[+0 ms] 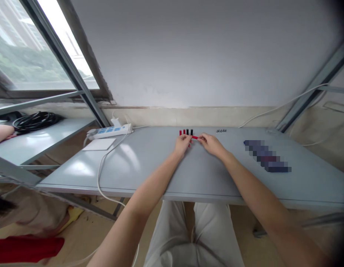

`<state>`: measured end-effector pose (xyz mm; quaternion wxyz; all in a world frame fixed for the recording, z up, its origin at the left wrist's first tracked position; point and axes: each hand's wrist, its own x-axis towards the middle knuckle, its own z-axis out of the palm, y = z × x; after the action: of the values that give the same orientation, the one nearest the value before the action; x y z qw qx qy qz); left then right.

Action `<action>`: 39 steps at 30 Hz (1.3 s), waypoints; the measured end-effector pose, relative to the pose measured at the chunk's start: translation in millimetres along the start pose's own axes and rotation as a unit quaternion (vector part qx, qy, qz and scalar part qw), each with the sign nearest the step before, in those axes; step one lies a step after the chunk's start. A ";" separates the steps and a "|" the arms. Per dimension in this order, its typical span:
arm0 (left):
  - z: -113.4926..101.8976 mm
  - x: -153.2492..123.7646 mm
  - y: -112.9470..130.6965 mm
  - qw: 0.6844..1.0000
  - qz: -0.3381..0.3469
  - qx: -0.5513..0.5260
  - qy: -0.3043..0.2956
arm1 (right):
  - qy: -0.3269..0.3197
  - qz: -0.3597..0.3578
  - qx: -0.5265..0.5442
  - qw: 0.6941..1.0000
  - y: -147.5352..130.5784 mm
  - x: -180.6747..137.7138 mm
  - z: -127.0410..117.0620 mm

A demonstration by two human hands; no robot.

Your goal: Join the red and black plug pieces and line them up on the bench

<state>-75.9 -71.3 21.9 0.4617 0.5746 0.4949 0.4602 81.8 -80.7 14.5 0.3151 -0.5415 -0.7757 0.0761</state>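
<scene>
A short red cylinder [194, 137] lies level between my two hands, just above or on the grey table [149, 163]; I cannot tell which. My left hand [183, 144] pinches its left end, while the fingers of my right hand [210, 143] close on its right end. Just beyond my left hand stand two upright red cylinders [180, 132] and two black cylinders [191, 131], side by side in a row. Further right, a small line of metal pieces, perhaps screws [221, 130], lies on the table. Fingers partly hide the held cylinder.
At the left are a white power strip [116, 130], a flat white pad [99, 144] and a white cable [99, 172] hanging over the front edge. A blurred-out dark blue object [268, 156] lies right. Another person's arm [2, 132] rests near coiled black cable [40, 120].
</scene>
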 end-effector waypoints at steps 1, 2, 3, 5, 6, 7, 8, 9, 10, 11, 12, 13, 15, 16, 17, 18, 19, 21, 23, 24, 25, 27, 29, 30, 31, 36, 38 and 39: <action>0.0 0.0 0.2 1.000 -0.001 0.001 0.002 | 0.001 0.000 -0.001 1.000 0.3 0.0 0.0; -0.1 0.0 0.3 1.000 -0.002 0.004 0.003 | 0.002 0.000 -0.003 1.000 0.6 0.0 -0.1; -0.1 0.0 0.3 1.000 -0.004 0.008 0.004 | 0.003 -0.002 -0.007 1.000 0.9 0.1 0.0; 0.0 0.1 0.0 1.000 -0.007 0.016 0.004 | 0.002 -0.006 -0.017 1.000 1.4 0.5 0.0; 0.1 0.2 -0.3 1.000 -0.007 0.017 0.004 | 0.000 -0.008 -0.021 1.000 1.4 0.7 0.0; 0.3 0.3 -0.5 1.000 -0.007 0.014 0.006 | 0.000 -0.010 -0.026 1.000 1.3 0.8 -0.2; 0.5 0.4 -0.7 1.000 -0.006 0.009 0.007 | 0.001 -0.012 -0.032 0.999 1.0 0.8 -0.5; 0.8 0.6 -0.8 1.000 -0.005 0.003 0.010 | 0.002 -0.013 -0.041 0.999 0.6 0.7 -1.0; 0.9 0.9 -0.9 1.000 -0.004 -0.002 0.015 | 0.001 -0.013 -0.053 0.999 0.0 0.4 -1.6; 1.0 1.4 -0.9 1.000 -0.005 -0.007 0.022 | 0.000 -0.010 -0.066 0.998 -0.6 0.0 -2.2; 0.9 2.2 -1.1 1.000 -0.005 -0.009 0.030 | -0.002 -0.002 -0.082 0.997 -1.1 -0.4 -2.8; 0.7 3.3 -1.6 0.999 -0.004 -0.011 0.037 | -0.005 0.011 -0.096 0.995 -1.3 -0.9 -3.3; 0.1 6.4 -3.8 0.999 0.003 -0.008 0.051 | -0.007 0.042 -0.118 0.992 -0.8 -1.6 -3.9; -0.2 8.3 -5.7 0.998 0.013 0.000 0.055 | -0.003 0.058 -0.123 0.991 -0.1 -1.7 -3.9; -0.4 10.2 -8.1 0.998 0.029 0.015 0.055 | 0.003 0.072 -0.122 0.990 0.8 -1.7 -3.8; -0.3 11.9 -10.9 0.996 0.052 0.040 0.054 | 0.011 0.082 -0.114 0.990 1.7 -1.4 -3.4; -0.1 13.1 -13.8 0.993 0.079 0.071 0.049 | 0.020 0.085 -0.099 0.991 2.6 -1.1 -3.0; 0.9 13.9 -19.3 0.979 0.142 0.143 0.026 | 0.032 0.074 -0.058 0.995 3.6 -0.4 -1.6; 2.0 12.2 -22.9 0.957 0.194 0.213 -0.010 | 0.031 0.047 -0.017 0.998 3.6 -0.1 0.1; 2.4 10.7 -23.7 0.946 0.213 0.242 -0.029 | 0.025 0.036 -0.002 0.999 3.3 -0.2 1.0; 2.5 9.0 -23.9 0.935 0.227 0.268 -0.045 | 0.018 0.028 0.009 0.999 3.0 -0.4 1.9; 1.9 5.9 -22.7 0.919 0.243 0.305 -0.062 | -0.001 0.022 0.020 1.000 2.7 -1.0 3.3; 0.6 3.7 -20.5 0.909 0.251 0.325 -0.074 | -0.017 0.021 0.025 0.999 3.1 -1.4 4.6; -0.2 2.9 -19.4 0.905 0.255 0.332 -0.079 | -0.023 0.019 0.026 0.999 3.6 -1.5 5.2; -0.9 2.4 -18.2 0.900 0.259 0.339 -0.084 | -0.029 0.016 0.029 0.999 4.1 -1.4 5.8; -2.0 0.5 -15.5 0.885 0.270 0.368 -0.088 | -0.036 0.010 0.038 0.999 6.5 -0.5 8.0; -1.5 0.3 -16.1 0.890 0.261 0.366 -0.079 | -0.027 0.022 0.027 0.999 8.4 0.5 8.0; -1.2 0.4 -16.7 0.894 0.256 0.362 -0.070 | -0.019 0.034 0.016 0.999 10.1 1.4 7.8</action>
<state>-79.5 -69.3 5.7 0.1215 0.8392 0.4295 0.3106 85.1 -73.7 4.2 0.3064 -0.5608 -0.7613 0.1098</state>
